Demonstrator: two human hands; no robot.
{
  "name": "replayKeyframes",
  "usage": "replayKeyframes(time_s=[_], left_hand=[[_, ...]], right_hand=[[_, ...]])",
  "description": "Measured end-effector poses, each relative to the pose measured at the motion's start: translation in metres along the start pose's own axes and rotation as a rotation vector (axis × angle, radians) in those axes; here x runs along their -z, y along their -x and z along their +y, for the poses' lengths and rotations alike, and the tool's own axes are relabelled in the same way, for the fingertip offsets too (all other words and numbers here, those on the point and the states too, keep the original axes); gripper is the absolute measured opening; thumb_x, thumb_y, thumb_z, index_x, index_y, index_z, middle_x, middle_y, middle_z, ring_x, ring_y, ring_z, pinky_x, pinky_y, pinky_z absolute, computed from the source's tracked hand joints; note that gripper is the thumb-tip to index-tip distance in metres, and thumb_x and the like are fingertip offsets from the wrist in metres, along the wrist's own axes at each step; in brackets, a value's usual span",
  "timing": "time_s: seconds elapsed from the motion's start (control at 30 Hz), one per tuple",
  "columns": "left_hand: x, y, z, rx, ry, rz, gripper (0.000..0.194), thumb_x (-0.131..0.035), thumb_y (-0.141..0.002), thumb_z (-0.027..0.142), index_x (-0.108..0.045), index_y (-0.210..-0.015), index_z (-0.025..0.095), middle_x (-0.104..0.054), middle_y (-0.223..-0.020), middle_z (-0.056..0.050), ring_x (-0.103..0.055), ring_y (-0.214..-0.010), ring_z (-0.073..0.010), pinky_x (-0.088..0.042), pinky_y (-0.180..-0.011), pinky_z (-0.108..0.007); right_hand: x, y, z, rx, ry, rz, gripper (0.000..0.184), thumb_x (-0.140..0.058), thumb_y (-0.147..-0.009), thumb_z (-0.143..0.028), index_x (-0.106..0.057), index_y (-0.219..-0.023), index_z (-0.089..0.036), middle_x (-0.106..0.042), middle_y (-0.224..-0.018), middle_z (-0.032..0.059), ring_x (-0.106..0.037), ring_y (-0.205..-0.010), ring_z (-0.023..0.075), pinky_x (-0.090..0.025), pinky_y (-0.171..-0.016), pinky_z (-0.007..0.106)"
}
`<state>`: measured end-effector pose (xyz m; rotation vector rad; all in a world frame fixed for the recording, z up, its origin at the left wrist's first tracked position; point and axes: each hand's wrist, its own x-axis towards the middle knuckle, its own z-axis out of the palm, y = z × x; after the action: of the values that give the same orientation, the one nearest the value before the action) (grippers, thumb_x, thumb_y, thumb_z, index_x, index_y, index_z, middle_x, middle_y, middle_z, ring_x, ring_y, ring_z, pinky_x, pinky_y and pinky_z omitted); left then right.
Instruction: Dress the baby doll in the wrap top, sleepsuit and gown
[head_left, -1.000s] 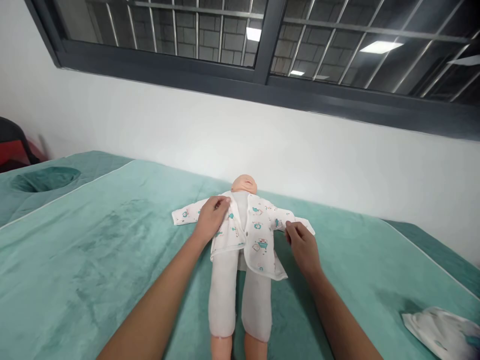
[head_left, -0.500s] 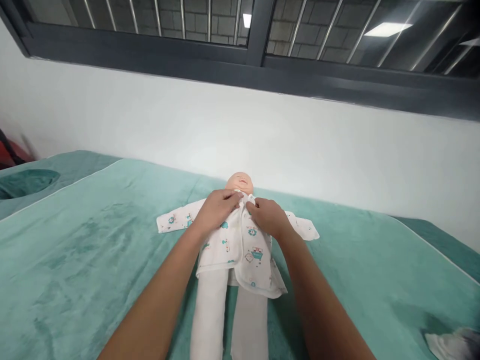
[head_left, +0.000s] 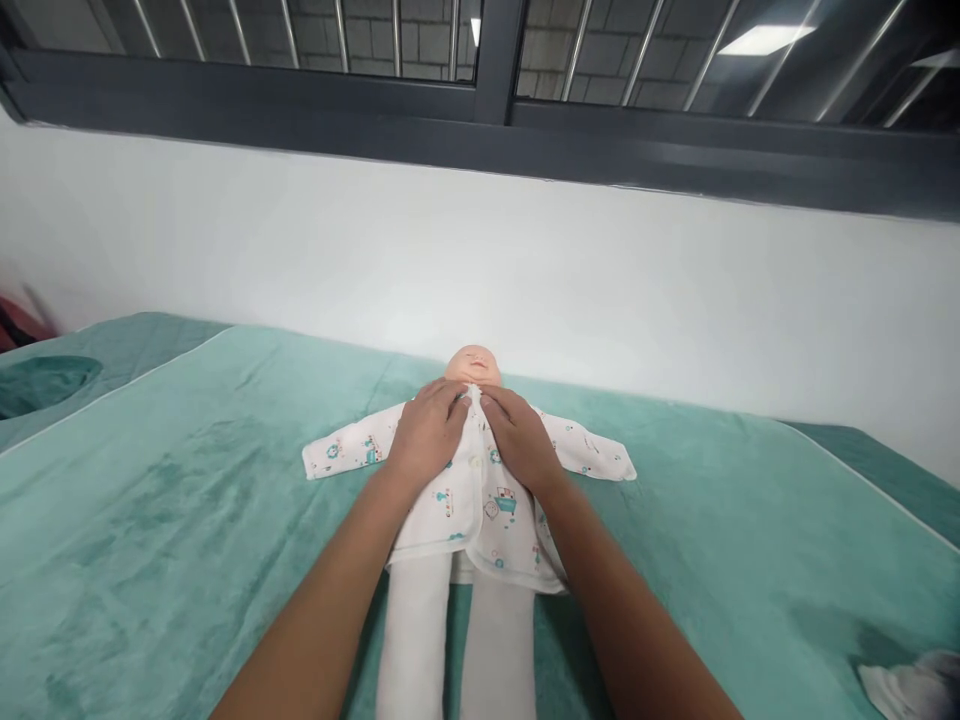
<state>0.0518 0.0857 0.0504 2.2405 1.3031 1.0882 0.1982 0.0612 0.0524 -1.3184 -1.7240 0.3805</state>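
The printed baby jacket [head_left: 465, 490] already covered the torso of the baby doll [head_left: 473, 364], which lay face up on the green-covered bed [head_left: 720, 530], head at 12 o'clock and white legs [head_left: 412, 640] toward 6. The sleeves spread toward 9 and 3 o'clock; whether doll arms filled them could not be told. The front panels met down the middle, so the dressing looked largely done, but no closure could be confirmed as fastened, and the hem corners parted at 6 o'clock. The left hand [head_left: 430, 430] rested at 11 o'clock on the jacket and the right hand [head_left: 517, 432] at 1 o'clock, fingers together and lightly curved, touching the cloth beside the neckline; whether the fingertips pinched it could not be seen. A crumpled cloth [head_left: 913, 686] lay well apart, toward 4 o'clock.
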Motion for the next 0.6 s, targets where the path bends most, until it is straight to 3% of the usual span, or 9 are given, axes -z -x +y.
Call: replayKeyframes(time_s=[0.1,0.2,0.3,0.43,0.6], left_hand=[[-0.001,0.005,0.002,-0.039,0.034,-0.034,0.035,-0.034,-0.096,0.030,-0.057,-0.121,0.020,-0.058,-0.132,-0.005,-0.045,-0.128,-0.0197,-0.034,-0.110,-0.038],[-0.001,0.016,0.007,-0.043,0.051,0.005,0.033,-0.038,-0.095,0.031,-0.056,-0.120,0.019,-0.055,-0.134,-0.007,-0.045,-0.127,-0.0196,-0.034,-0.109,-0.037],[0.005,0.032,0.017,-0.047,-0.010,0.056,0.022,-0.044,-0.093,0.032,-0.061,-0.103,0.021,-0.064,-0.112,-0.005,-0.053,-0.110,-0.0207,-0.042,-0.095,-0.037],[0.016,0.051,0.032,-0.105,-0.102,-0.033,0.019,-0.047,-0.092,0.037,-0.060,-0.091,0.024,-0.062,-0.080,0.000,-0.055,-0.080,-0.0178,-0.042,-0.078,-0.035],[0.017,0.055,0.039,-0.114,-0.096,-0.190,0.022,-0.058,-0.085,0.045,-0.060,-0.098,0.027,-0.061,-0.075,0.003,-0.056,-0.072,-0.0164,-0.041,-0.071,-0.032]], right_hand=[[0.003,0.000,0.004,0.043,-0.063,-0.108,0.034,-0.032,-0.095,-0.027,-0.063,-0.109,-0.024,-0.065,-0.113,0.0030,-0.055,-0.108,0.0185,-0.040,-0.096,0.034],[0.002,0.000,0.013,-0.002,-0.081,-0.053,0.033,-0.037,-0.092,-0.025,-0.063,-0.112,-0.025,-0.063,-0.119,0.0021,-0.054,-0.113,0.0186,-0.039,-0.100,0.034],[-0.001,0.001,0.021,-0.065,-0.069,0.047,0.029,-0.042,-0.089,-0.026,-0.065,-0.107,-0.024,-0.065,-0.114,0.0029,-0.056,-0.109,0.0200,-0.040,-0.099,0.037],[-0.003,0.001,0.024,-0.095,-0.082,0.070,0.028,-0.043,-0.088,-0.025,-0.066,-0.103,-0.024,-0.065,-0.112,0.0027,-0.057,-0.107,0.0202,-0.041,-0.099,0.038],[-0.002,-0.009,0.027,-0.118,-0.044,0.026,0.027,-0.047,-0.087,-0.028,-0.068,-0.104,-0.028,-0.066,-0.114,0.0011,-0.057,-0.109,0.0206,-0.042,-0.097,0.038]])
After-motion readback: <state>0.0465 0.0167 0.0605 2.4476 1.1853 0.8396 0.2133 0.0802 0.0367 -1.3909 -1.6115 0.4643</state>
